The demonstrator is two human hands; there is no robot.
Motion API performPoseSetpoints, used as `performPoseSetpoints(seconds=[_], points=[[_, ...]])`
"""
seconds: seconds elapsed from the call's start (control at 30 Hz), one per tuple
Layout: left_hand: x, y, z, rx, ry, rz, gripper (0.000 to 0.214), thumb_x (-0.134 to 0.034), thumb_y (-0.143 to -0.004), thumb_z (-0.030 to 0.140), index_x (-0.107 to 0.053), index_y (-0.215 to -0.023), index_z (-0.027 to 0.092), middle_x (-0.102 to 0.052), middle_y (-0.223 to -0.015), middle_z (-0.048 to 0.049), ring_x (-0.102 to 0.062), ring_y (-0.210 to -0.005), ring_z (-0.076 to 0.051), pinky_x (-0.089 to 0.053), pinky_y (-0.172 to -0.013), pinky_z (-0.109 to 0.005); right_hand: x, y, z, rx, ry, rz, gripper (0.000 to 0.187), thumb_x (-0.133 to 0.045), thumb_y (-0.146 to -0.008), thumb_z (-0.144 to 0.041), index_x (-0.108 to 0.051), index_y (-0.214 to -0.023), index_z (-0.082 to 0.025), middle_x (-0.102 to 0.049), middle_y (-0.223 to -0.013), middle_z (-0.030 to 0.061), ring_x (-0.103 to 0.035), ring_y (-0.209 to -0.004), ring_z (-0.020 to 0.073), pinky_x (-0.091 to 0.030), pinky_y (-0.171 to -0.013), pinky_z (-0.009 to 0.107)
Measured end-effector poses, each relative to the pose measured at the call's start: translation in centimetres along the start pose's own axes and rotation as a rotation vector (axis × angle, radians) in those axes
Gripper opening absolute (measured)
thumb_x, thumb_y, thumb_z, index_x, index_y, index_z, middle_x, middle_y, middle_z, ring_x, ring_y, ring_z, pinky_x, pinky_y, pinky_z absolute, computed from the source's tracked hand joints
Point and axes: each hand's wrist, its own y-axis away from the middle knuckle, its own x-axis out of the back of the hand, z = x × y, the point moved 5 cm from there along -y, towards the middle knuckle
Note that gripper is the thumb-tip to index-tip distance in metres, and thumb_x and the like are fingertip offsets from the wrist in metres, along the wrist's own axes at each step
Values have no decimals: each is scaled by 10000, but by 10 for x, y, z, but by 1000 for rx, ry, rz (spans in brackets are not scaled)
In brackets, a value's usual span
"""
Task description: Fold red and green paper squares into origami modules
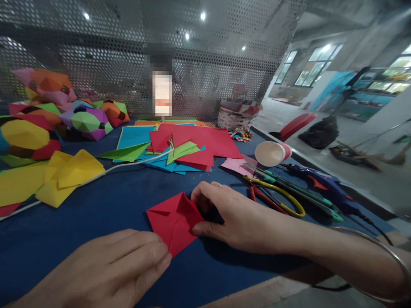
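Note:
A red folded paper (pixel 175 220), its corners turned in toward the middle, lies at the front of the blue tabletop. My left hand (pixel 128 261) has its fingers pressed together at the lower left corner of the paper, thumb against the near edge. On the other side, my right hand (pixel 237 214) pinches the right edge between thumb and bent fingers; part of those fingers is hidden behind the paper. Beyond the hands lie stacked red sheets (pixel 221 141), blue sheets (pixel 131 139) and a green folded piece (pixel 125 150).
Yellow folded papers (pixel 69 175) and colourful paper balls (pixel 27 137) fill the left. To the right are yellow-handled scissors (pixel 293 199), a green cutter (pixel 300 188), a blue glue gun (pixel 324 184) and a tipped paper cup (pixel 269 154). A white cord (pixel 128 164) crosses the table (pixel 128 205).

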Motion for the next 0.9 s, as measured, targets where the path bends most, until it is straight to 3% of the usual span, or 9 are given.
performPoseSetpoints(seconds=[0.13, 0.2, 0.3, 0.37, 0.4, 0.47, 0.67, 0.8, 0.9], points=[[9, -17, 0, -36, 135, 18, 239, -493, -1155, 335, -701, -1199, 225, -810, -1041, -24, -793, -956, -168, -622, -879, -235, -1, 0, -1, 57, 9, 45, 281, -878, -937, -203, -606, -1011, -206, -671, -961, 10, -588, -868, 191, -434, -766, 308], [13, -25, -6, 23, 241, 37, 205, -493, -1143, 251, -695, -1108, 249, -781, -1001, -12, -771, -922, -149, -588, -801, -218, -4, -1, -2, 104, 16, 82, 269, -870, -923, -152, -607, -953, -204, -664, -925, 3, -581, -844, 181, -429, -767, 302], [10, -28, -27, 255, 308, 61, 182, -561, -1096, 204, -715, -1074, 298, -766, -1104, 5, -759, -986, -143, -567, -851, -199, -10, -2, -4, 185, 32, 148, 263, -818, -911, -61, -597, -888, -200, -656, -893, 2, -572, -831, 177, -421, -768, 298], [3, -25, -45, 462, 344, 66, 144, -625, -1063, 295, -736, -1151, 322, -770, -1182, 5, -761, -1019, -167, -576, -893, -226, -13, -2, -5, 241, 36, 185, 247, -774, -910, -14, -605, -904, -194, -659, -930, 16, -581, -856, 182, -430, -783, 298], [-1, -23, -53, 576, 391, 85, 165, -646, -1044, 363, -746, -1169, 322, -780, -1161, 3, -758, -980, -177, -580, -849, -241, -13, -2, -5, 265, 36, 202, 234, -750, -921, -4, -609, -919, -192, -659, -958, 26, -586, -875, 185, -437, -795, 298], [-9, -23, -62, 674, 448, 70, 255, -653, -1019, 443, -751, -1207, 299, -795, -1055, -5, -730, -819, -173, -575, -735, -261, -13, -2, -6, 295, 22, 239, 206, -710, -962, -13, -610, -946, -193, -651, -1006, 40, -587, -894, 189, -439, -803, 299], [-17, -36, -68, 734, 669, -49, 462, -668, -950, 484, -673, -1333, 226, -813, -981, -25, -693, -717, -167, -578, -648, -279, -8, -6, -12, 312, -162, 313, 195, -667, -998, -43, -595, -958, -220, -632, -988, 21, -556, -852, 180, -405, -766, 297], [-17, -41, -77, 749, 807, -124, 326, -767, -975, 427, -716, -1178, 177, -758, -853, 1, -736, -761, -175, -619, -701, -310, -5, -16, -18, 303, -227, 353, 179, -706, -981, -90, -595, -939, -224, -661, -975, 21, -604, -892, 190, -452, -820, 311], [-13, -46, -95, 793, 794, -48, 259, -770, -1042, 398, -730, -1118, 154, -763, -993, -31, -752, -845, -181, -653, -771, -354, -2, -31, -18, 242, -315, 378, 193, -771, -973, -192, -615, -1083, -219, -706, -1093, 54, -659, -1002, 220, -502, -879, 336]])
